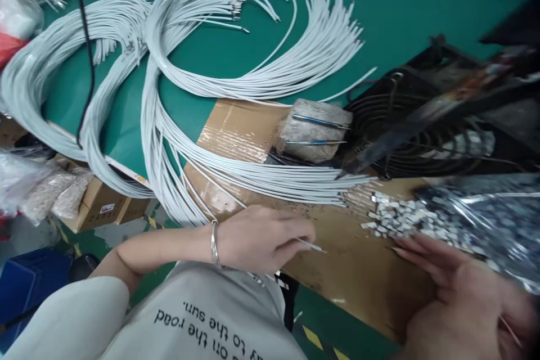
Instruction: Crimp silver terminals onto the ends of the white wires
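My left hand, with a silver bangle at the wrist, is closed in a pinch on a white wire. The wire's bare-looking tip sticks out to the right, above brown cardboard. At the right, my right hand has its fingertips drawn together at the near edge of a pile of small white and silver pieces. Whether a piece is between those fingertips is hidden. Low in that hand, a thin pale strip shows. Just beyond my left hand lies a bundle of white wires.
More white wire bundles curve over the green table. A wrapped block bears two thin metal rods. Beside it stands a dark device with a round wire grille. A clear plastic bag lies right; a black cable hangs left.
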The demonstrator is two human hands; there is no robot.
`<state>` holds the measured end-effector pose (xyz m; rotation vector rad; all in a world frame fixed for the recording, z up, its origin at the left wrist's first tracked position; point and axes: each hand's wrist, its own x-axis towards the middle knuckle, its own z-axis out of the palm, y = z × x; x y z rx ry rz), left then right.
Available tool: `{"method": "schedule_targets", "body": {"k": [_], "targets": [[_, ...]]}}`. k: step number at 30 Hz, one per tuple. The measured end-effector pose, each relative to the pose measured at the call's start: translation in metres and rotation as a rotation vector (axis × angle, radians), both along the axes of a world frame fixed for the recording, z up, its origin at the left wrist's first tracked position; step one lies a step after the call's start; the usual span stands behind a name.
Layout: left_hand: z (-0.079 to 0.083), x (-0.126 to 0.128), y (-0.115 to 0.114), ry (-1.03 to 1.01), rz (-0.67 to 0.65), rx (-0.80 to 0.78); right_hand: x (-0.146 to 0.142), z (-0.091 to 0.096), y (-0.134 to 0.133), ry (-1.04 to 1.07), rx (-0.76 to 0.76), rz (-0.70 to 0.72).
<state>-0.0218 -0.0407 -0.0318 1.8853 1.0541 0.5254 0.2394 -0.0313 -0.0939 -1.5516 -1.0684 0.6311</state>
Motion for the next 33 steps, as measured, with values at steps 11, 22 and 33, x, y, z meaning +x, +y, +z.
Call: {"method": "schedule_targets", "body": {"k": [11, 22, 33], "targets": [[0.009, 0.001, 0.010, -0.313, 0.304, -0.477, -0.017, 0.028, -0.006, -0.157, -0.113, 0.002], [0.018, 0.002, 0.011, -0.303, 0.359, -0.512, -0.024, 0.029, -0.006, -0.386, -0.186, 0.198], [0.022, -0.001, 0.010, -0.468, 0.487, -0.659, -0.072, 0.050, -0.020, 0.161, -0.135, 0.269]]}}
